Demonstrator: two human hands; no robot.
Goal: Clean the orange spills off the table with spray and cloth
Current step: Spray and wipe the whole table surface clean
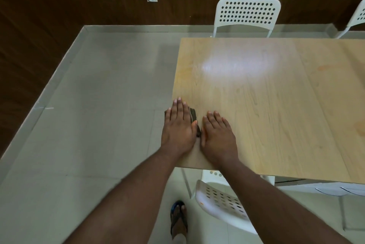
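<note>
Glossy woodgrain table [276,105]; left hand [177,125] flat on dark folded cloth [194,118].

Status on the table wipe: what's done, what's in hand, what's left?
Done: the near-left tabletop looks free of orange. In hand: the left hand presses flat on a dark cloth at the table's left edge; the right hand lies flat beside it. Left: faint orange marks at the far right and the right edge. No spray bottle in view.
</note>
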